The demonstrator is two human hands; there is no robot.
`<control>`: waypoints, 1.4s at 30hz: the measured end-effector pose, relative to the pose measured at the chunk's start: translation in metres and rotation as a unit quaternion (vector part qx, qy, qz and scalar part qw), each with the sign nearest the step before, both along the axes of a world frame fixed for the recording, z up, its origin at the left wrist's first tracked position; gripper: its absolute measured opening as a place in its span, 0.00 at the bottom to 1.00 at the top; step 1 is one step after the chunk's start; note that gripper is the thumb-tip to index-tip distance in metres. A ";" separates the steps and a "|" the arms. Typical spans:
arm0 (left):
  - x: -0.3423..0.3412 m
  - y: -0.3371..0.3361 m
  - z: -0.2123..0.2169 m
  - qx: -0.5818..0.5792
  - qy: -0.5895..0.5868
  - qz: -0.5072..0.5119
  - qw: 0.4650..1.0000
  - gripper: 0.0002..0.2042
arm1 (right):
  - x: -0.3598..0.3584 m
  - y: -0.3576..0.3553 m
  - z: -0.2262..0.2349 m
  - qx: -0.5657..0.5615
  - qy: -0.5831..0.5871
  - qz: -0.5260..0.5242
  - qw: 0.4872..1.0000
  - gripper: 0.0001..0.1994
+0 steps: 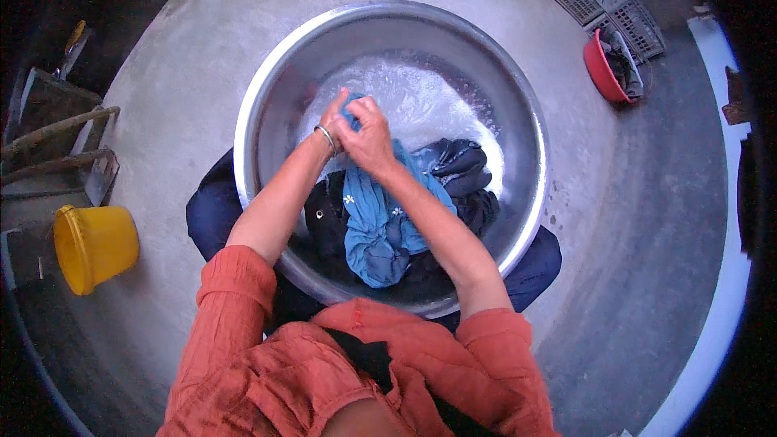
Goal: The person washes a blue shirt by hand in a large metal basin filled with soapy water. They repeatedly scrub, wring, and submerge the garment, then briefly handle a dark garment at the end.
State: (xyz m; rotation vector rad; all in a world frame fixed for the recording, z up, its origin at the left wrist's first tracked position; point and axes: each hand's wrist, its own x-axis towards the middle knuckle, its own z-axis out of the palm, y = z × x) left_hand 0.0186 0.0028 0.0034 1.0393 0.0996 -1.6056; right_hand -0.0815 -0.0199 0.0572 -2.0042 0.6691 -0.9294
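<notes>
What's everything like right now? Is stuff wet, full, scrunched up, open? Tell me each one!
Left hand: gripping the blue cloth
Right hand: fingers curled on it
Blue cloth: bunched, partly raised between the hands
Metal basin: holding whitish water
Dark clothes: crumpled in the basin
Yellow bucket: uncovered
Red tub: dark things inside
Orange sleeves: pushed up

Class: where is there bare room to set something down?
Bare floor lies between the yellow bucket and metal basin, and between basin and red tub. The basin's near half is crowded with blue cloth and dark garments; the left hand and right hand grip the cloth.
</notes>
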 end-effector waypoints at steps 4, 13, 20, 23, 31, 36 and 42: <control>-0.012 -0.002 0.002 -0.070 0.006 -0.026 0.997 0.26 | -0.007 0.008 0.017 -0.126 0.022 -0.035 0.991 0.08; -0.005 -0.019 0.052 -0.010 -0.399 0.112 0.910 0.22 | -0.080 -0.085 -0.007 -0.008 0.427 -0.175 0.887 0.20; -0.029 0.006 -0.012 0.059 -0.658 -0.397 0.637 0.37 | -0.075 -0.105 -0.027 -0.143 0.439 -0.095 0.882 0.28; -0.017 0.001 -0.011 0.064 -0.593 -0.521 0.611 0.29 | -0.051 -0.085 -0.045 -0.076 0.430 -0.046 0.899 0.30; -0.010 -0.006 0.019 -0.153 -0.395 -0.150 0.894 0.03 | -0.062 -0.111 -0.039 0.069 0.144 -0.090 0.983 0.16; 0.029 -0.016 0.016 -0.034 -0.474 0.151 0.867 0.14 | -0.108 -0.155 -0.043 0.081 0.298 -0.217 0.926 0.22; -0.045 0.013 -0.043 -0.035 -0.741 -0.287 0.606 0.30 | -0.097 -0.145 -0.049 -0.042 0.383 -0.200 0.901 0.30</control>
